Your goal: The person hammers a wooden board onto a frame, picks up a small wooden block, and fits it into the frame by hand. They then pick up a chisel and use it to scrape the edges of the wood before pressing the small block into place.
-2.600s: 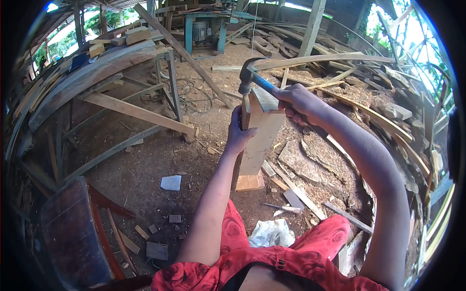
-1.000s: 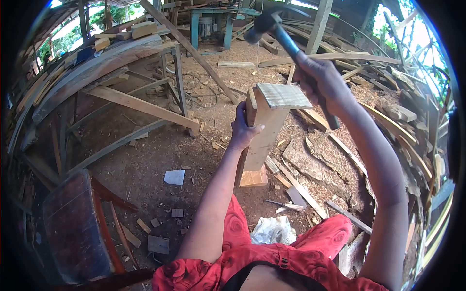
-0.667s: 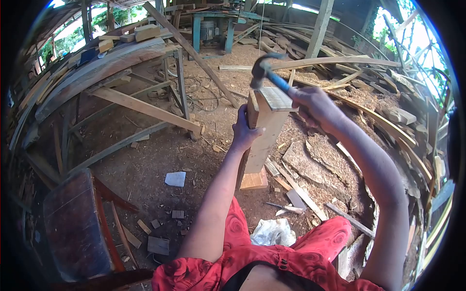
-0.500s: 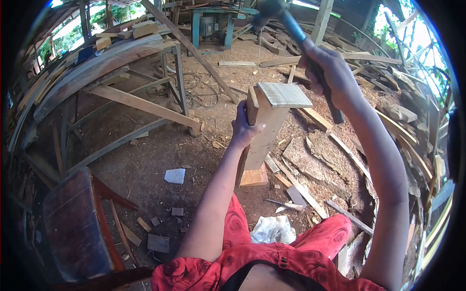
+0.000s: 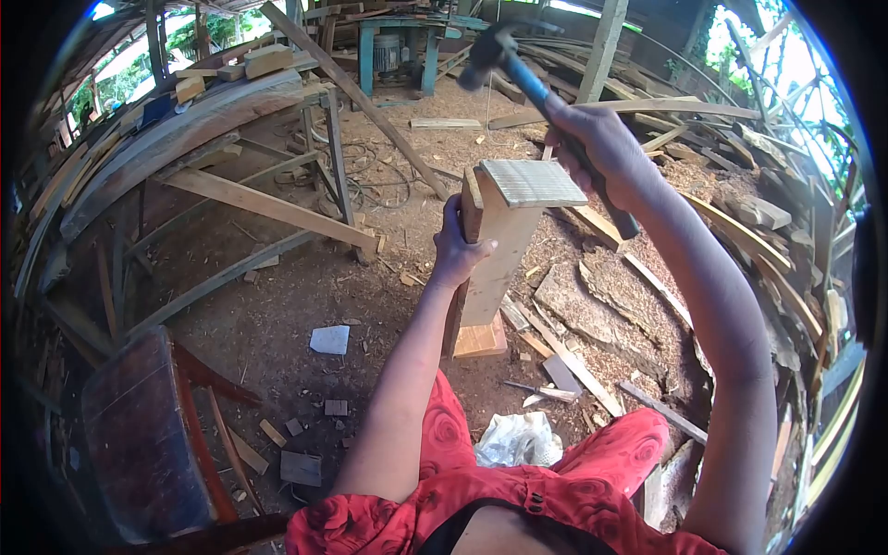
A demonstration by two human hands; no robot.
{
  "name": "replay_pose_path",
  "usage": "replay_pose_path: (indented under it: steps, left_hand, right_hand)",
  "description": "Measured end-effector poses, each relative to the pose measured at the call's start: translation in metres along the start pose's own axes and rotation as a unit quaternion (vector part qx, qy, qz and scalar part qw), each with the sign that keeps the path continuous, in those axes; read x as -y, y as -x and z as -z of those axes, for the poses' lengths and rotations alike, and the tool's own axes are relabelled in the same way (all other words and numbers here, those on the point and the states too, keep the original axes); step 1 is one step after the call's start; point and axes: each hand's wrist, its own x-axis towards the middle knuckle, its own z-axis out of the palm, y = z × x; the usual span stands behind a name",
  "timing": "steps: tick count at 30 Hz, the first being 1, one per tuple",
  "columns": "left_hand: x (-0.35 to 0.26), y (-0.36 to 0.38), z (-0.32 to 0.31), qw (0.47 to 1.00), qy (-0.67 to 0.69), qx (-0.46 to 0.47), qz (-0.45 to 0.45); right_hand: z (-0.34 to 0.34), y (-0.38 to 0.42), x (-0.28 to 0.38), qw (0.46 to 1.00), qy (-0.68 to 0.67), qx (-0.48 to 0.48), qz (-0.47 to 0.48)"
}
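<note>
Here the right hand (image 5: 599,148) wraps its fingers round the hammer (image 5: 527,79) above boards (image 5: 502,259) pinched between the left hand's (image 5: 460,248) fingers and thumb, the plastic bag's (image 5: 516,440) contents hidden.

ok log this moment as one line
left hand: grips boards | right hand: holds hammer | hammer: above boards, not touching

Looks to be a rustic woodworking shop, open to greenery (image 5: 129,63) along its edges. Shows its trade in shavings (image 5: 472,143) scattered over an earthen floor (image 5: 268,301), boards (image 5: 740,230) heaped at right, a timber-laden trestle (image 5: 338,157) at left and a blue machine stand (image 5: 430,69) with a motor (image 5: 388,54) behind.
</note>
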Motion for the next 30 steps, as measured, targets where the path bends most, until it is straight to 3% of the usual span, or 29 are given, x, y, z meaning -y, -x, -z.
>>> replay_pose_path:
  steps: [3,6,8,18,19,21,24,30]
  left_hand:
    - [0.003,-0.003,-0.002,1.000,0.005,0.000,-0.011]
    - [0.003,-0.004,-0.003,1.000,0.002,-0.001,-0.031]
    - [-0.002,-0.004,-0.001,0.999,0.000,0.005,-0.041]
    - [0.002,-0.002,0.000,1.000,-0.020,0.004,-0.009]
    - [0.003,-0.003,0.000,0.999,-0.023,0.002,-0.028]
    - [0.000,-0.002,0.001,0.999,-0.022,0.000,-0.038]
    - [0.002,-0.003,0.001,0.999,-0.023,0.004,-0.046]
    - [0.004,-0.005,0.002,0.999,-0.017,-0.003,-0.032]
  right_hand:
    - [-0.005,-0.004,0.007,0.998,-0.038,-0.005,0.040]
    - [-0.018,-0.017,-0.022,0.989,0.086,0.072,-0.095]
    - [-0.023,-0.022,-0.030,0.982,0.087,0.104,-0.133]
    - [-0.013,-0.012,0.012,0.997,-0.020,-0.039,0.068]
    - [-0.017,-0.016,0.003,0.997,0.003,-0.054,0.046]
    - [-0.025,-0.016,-0.016,0.990,0.123,0.004,-0.067]
    - [-0.020,-0.022,-0.031,0.985,0.106,0.051,-0.126]
    - [-0.008,-0.006,-0.009,0.999,0.027,0.032,-0.029]
